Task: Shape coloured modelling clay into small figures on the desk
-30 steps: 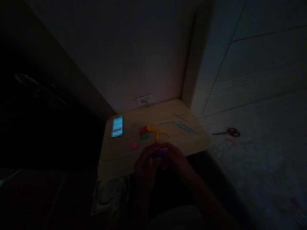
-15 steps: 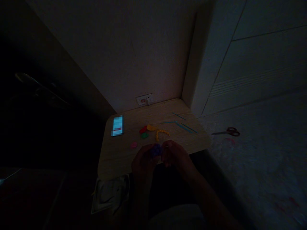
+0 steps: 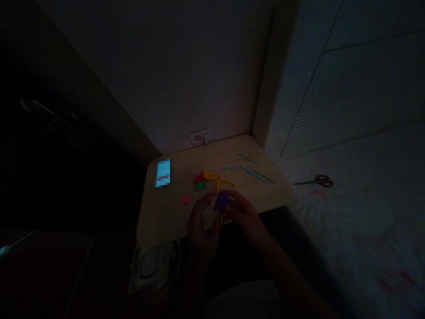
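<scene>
A wooden table [image 3: 159, 217] stretched beneath and beyond the fingers. The left hand [image 3: 203, 235] curved, thumb and fingers apart; the right hand [image 3: 245, 218] pinched a knobbly purple lump [image 3: 222, 201], which sat between both hands' fingertips. Left of the left fingers lay a pink piece [image 3: 186, 199].

A clump [image 3: 222, 202] is between the left hand [image 3: 203, 223] and right hand [image 3: 245, 215], above the near edge of the surface [image 3: 156, 212]. From there, strips [image 3: 227, 180] lie at 12 o'clock, three lumps [image 3: 201, 186] sit together at 11, and a lone lump [image 3: 186, 200] at 9. A phone [image 3: 163, 173] lies farther off at 10. Sticks [image 3: 254, 174] lie at 1. Scissors [image 3: 312, 182] lie off the surface, between 2 and 3. A socket [image 3: 198, 138] is on the wall [image 3: 199, 79] behind the surface, near 12.
</scene>
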The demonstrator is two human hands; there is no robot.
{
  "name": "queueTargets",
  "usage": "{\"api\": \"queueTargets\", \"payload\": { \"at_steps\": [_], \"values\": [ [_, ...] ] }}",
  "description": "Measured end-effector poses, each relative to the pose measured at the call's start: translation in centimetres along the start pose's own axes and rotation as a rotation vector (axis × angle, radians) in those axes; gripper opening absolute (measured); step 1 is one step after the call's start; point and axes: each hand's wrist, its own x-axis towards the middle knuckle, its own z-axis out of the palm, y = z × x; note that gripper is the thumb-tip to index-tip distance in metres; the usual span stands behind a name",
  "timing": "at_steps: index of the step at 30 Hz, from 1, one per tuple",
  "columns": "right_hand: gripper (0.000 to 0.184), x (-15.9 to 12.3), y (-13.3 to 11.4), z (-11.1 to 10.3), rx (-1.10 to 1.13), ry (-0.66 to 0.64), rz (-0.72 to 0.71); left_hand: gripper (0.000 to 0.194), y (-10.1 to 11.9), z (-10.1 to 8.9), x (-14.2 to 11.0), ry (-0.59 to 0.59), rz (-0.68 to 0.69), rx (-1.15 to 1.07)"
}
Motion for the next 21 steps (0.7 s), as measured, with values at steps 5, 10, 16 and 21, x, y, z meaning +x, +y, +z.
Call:
{"api": "queueTargets", "payload": {
  "at_steps": [5,10,16,21],
  "values": [
    [0.038,0.3,-0.5,-0.8,-0.07,-0.009,-0.089,0.038,-0.2,-0.1,0.4,0.016,-0.111,-0.302],
    [0.039,0.1,-0.8,-0.8,-0.322,-0.095,-0.177,0.041,0.0,0.5,0.6,-0.018,-0.283,-0.356],
    [0.05,0.2,-0.3,-1.4,-0.327,-0.031,-0.176,0.049,-1.4,0.8,0.6,0.068,-0.368,-0.432],
    [0.04,0.6,0.0,-1.7,-0.342,-0.021,-0.199,0.043,-2.9,0.9,0.6,0.075,-0.444,-0.432]
  ]
}}
